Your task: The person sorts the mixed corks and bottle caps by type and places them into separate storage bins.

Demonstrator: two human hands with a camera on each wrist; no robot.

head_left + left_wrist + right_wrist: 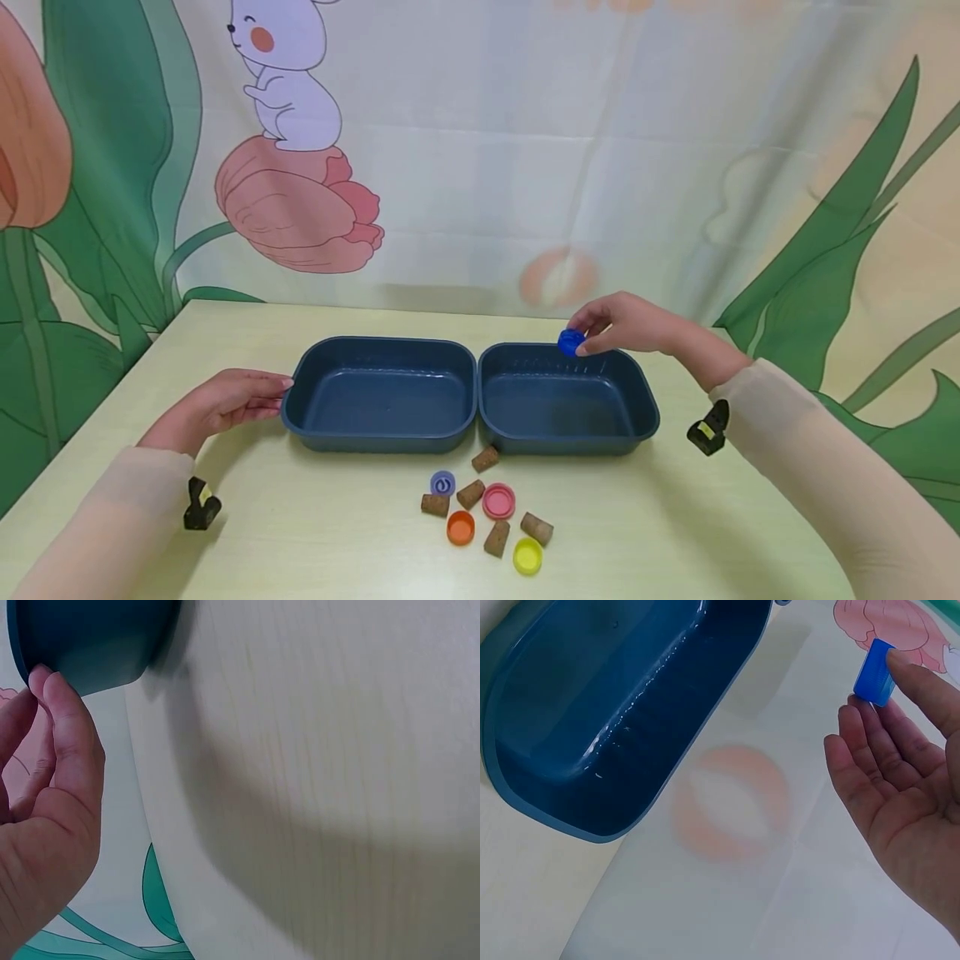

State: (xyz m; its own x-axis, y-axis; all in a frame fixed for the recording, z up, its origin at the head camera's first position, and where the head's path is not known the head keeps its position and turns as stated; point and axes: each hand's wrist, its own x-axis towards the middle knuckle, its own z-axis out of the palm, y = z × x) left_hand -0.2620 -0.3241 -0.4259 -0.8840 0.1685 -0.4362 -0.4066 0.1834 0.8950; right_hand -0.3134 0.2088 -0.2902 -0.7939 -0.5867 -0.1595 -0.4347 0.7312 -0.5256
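In the head view my right hand [626,323] pinches a blue plastic bottle cap [571,342] between thumb and fingers, above the far side of the right dark blue bin [570,445]. The right wrist view shows the cap [875,673] edge-on at the fingertips, with the other fingers of my right hand [907,772] loosely bent. At the other side, my left hand [234,398] holds the left end of the left dark blue bin [378,443]. Up close, thumb and fingertips of that hand [64,772] meet at the bin's rim [21,656].
Before the bins lie several corks [470,494] among loose caps: purple [442,483], pink [498,501], orange [461,527] and yellow [527,556]. Both bins stand side by side on a pale wooden table [337,533]. A printed curtain [465,167] hangs behind.
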